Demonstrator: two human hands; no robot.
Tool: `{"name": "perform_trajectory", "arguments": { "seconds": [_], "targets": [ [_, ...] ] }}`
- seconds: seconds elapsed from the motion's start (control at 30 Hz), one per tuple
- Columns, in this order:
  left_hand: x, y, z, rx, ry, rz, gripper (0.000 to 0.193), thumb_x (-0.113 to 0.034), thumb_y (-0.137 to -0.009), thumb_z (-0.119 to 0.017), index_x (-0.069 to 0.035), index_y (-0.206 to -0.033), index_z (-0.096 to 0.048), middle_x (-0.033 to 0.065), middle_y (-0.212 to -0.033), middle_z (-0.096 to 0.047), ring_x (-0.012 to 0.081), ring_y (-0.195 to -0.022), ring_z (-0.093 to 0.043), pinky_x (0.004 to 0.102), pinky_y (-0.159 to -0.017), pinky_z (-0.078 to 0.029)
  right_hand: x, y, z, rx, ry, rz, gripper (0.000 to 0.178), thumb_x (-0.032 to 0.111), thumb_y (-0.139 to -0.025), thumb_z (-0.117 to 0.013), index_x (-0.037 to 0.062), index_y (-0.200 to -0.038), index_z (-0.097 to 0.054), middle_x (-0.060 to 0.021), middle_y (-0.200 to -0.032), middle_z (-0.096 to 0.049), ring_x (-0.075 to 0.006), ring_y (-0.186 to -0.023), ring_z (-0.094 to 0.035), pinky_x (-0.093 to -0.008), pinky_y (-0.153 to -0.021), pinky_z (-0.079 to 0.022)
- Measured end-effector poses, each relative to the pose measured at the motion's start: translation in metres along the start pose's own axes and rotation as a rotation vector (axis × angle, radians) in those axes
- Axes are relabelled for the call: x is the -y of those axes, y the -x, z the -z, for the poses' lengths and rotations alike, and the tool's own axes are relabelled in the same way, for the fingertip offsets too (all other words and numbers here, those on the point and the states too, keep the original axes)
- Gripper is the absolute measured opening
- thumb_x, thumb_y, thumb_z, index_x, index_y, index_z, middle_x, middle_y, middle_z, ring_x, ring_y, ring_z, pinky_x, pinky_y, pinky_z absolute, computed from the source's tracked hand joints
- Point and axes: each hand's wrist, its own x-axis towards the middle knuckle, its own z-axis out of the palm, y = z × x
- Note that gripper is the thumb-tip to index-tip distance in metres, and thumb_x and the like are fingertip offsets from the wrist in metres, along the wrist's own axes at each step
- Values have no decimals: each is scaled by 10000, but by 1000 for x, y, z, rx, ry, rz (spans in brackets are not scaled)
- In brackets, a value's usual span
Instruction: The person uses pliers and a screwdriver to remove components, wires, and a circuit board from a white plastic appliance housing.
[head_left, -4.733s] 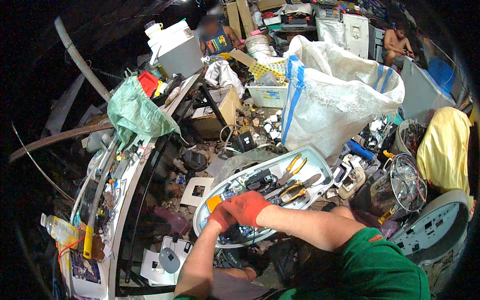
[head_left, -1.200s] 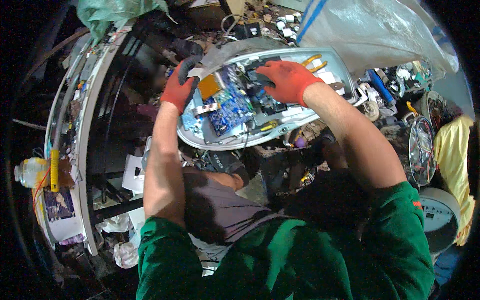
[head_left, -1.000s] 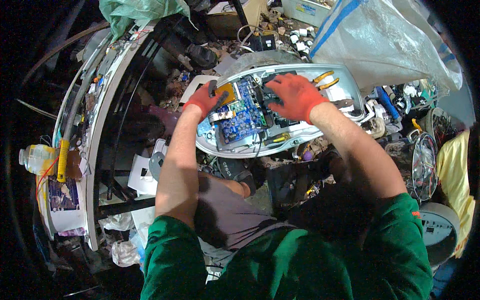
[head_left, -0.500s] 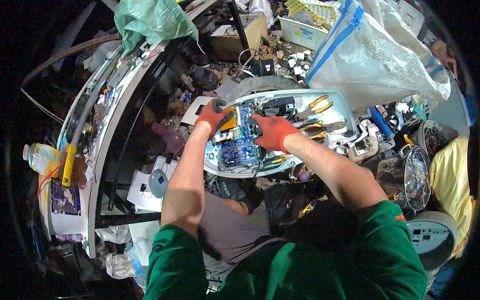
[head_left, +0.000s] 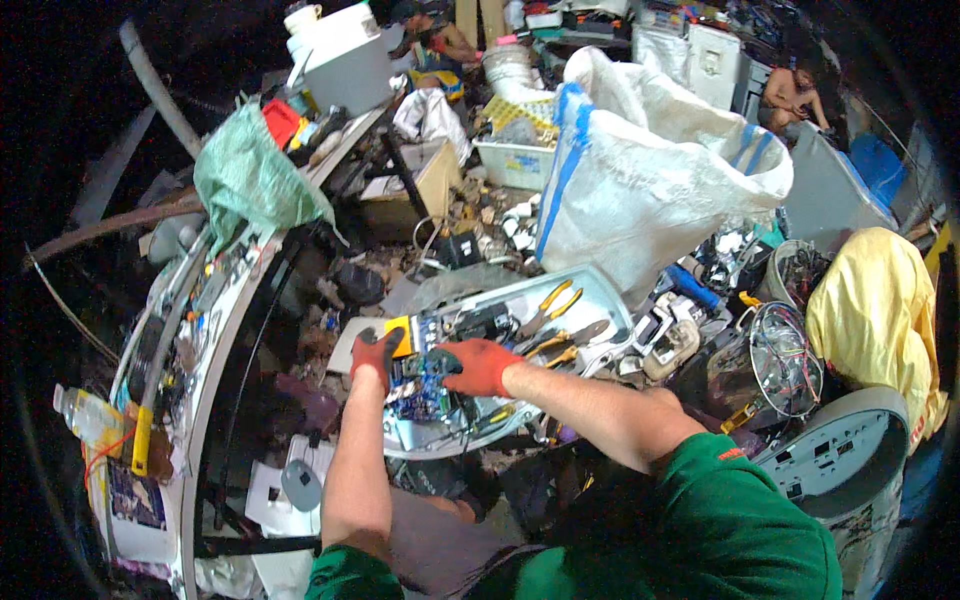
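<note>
My left hand [head_left: 374, 355], in a red work glove with dark fingertips, is closed on the left edge of a blue circuit board [head_left: 418, 400]. An orange-yellow flat piece [head_left: 400, 335] shows at the board's far left corner, next to the left fingers. On the board's right side, my right hand [head_left: 474, 367] grips its edge in a matching glove. The board is over the left part of a pale, oval-ended tray [head_left: 613, 300]. Beyond my right hand, pliers with orange handles [head_left: 558, 300] and a black component [head_left: 482, 322] lie in the tray. My fingers partly hide the board.
A large white woven sack [head_left: 630, 190] stands behind the tray. Mixed scrap surrounds me, with a wire-filled round container [head_left: 785, 360] at right. To the left runs a curved pale bench [head_left: 215, 400] carrying small parts. Two people [head_left: 795, 98] sit in the background.
The view has tilted upward and swung right, bringing in more background, including people. Both hands still hold the circuit board over the tray, with only slight finger movement.
</note>
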Motion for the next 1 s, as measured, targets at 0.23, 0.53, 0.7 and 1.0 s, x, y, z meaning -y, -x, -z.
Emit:
{"name": "perform_trajectory", "arguments": {
  "seconds": [0.23,0.53,0.7,1.0],
  "targets": [
    [-64,40,-5,290,520,-268,404,-168,-850,-709,-46,-1219,-598,54,-1110,-648,210,-992,-617,364,-857,-505,6,15,-10,-444,-13,177,534,193,-795,-689,162,-1304,-531,-217,-1219,-528,-414,-1082,-565,-447,-922,-484],
    [-103,97,-10,254,638,-557,534,-227,-871,-680,-153,-1330,-418,80,-1266,-538,263,-1171,-510,441,-994,-415,2,6,22,-598,-52,245,621,203,-822,-668,101,-1384,-424,-248,-1332,-461,-418,-1144,-544,-465,-959,-467],
    [-112,101,-17,309,680,-586,561,-329,-847,-704,-150,-1322,-465,109,-1314,-533,294,-1235,-482,498,-996,-435,-8,-1,27,-636,-232,112,777,363,-860,-660,8,-1453,-305,-269,-1473,-355,-394,-1370,-360,-411,-1149,-282],
    [-93,77,-32,392,987,-324,500,-343,-918,-604,-121,-1351,-489,103,-1349,-545,301,-1216,-534,483,-1010,-453,-26,12,63,-342,-1013,160,391,98,-890,-648,43,-1263,-546,-44,-1125,-643,-125,-1027,-573,-300,-912,-469]
  ]
}}
